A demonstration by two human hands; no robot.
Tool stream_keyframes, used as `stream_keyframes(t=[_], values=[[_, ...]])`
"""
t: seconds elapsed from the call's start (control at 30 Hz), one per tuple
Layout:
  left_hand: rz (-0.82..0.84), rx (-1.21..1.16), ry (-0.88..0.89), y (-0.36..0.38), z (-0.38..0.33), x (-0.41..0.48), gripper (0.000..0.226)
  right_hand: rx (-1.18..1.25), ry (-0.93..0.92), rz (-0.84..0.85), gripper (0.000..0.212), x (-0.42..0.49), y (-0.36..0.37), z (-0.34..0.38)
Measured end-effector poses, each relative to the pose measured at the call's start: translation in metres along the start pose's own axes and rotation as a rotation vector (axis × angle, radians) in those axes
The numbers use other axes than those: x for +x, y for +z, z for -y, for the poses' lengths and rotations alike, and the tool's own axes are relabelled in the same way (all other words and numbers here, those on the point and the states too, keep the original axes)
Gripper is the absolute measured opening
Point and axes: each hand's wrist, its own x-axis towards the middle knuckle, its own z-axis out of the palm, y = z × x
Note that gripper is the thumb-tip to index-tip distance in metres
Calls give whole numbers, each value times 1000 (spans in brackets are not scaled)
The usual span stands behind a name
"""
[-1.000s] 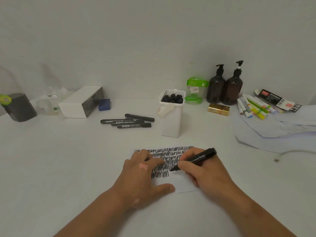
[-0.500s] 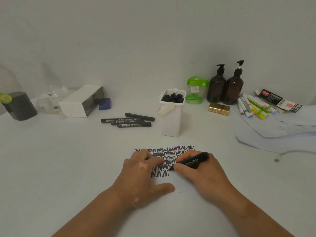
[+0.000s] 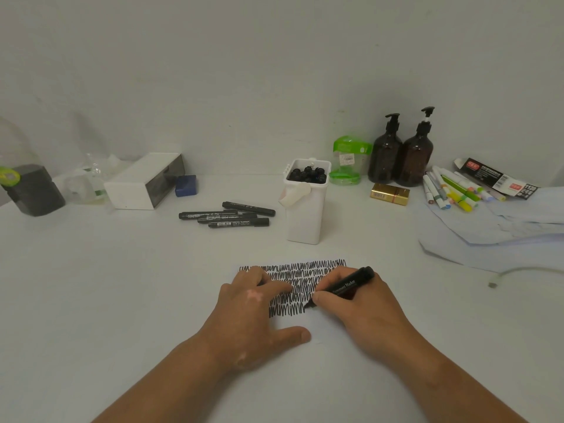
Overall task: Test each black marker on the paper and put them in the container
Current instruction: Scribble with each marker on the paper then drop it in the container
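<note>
My right hand [image 3: 363, 309] grips a black marker [image 3: 348, 285] with its tip down on the white paper [image 3: 320, 326], at the right end of the lowest scribble row. Rows of black zigzag lines cover the paper's upper part. My left hand [image 3: 253, 312] lies flat on the paper's left side, fingers spread, pressing it down. Behind the paper stands a tall white container [image 3: 305, 215] holding several black markers, caps up. Several more black markers [image 3: 225, 216] lie together on the table to its left.
Two brown pump bottles [image 3: 399, 157], a green-lidded jar [image 3: 348, 161] and a gold box [image 3: 389, 194] stand at the back right. Coloured markers [image 3: 451, 190] and loose sheets [image 3: 494, 236] lie far right. A white box [image 3: 137, 184], a blue block [image 3: 186, 185] and a dark jar [image 3: 33, 190] sit back left.
The marker tip slid left along the lowest scribble row and back slightly right, lengthening the zigzag. My left hand stayed pressed on the paper.
</note>
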Motion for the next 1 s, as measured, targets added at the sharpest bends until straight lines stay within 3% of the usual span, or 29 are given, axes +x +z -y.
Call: stream_keyframes(t=[0.47, 0.57, 0.63, 0.73, 0.8, 1.0], values=[[14, 7, -11, -2, -3, -2, 85, 8, 19, -8, 11, 1, 0, 0], [13, 0, -7, -4, -5, -3, 88, 121, 34, -48, 11, 2, -1, 0], [-50, -54, -6, -7, -7, -3, 85, 362, 75, -79, 15, 4, -5, -1], [-218, -303, -41, -13, -9, 0, 54, 639, 108, -125, 24, 8, -15, -1], [-275, -470, -96, -16, -7, 1, 48, 691, 92, -131, 21, 9, -21, -1], [-416, -620, -183, -12, 1, 3, 42, 735, 77, -110, 5, 11, -31, -2]])
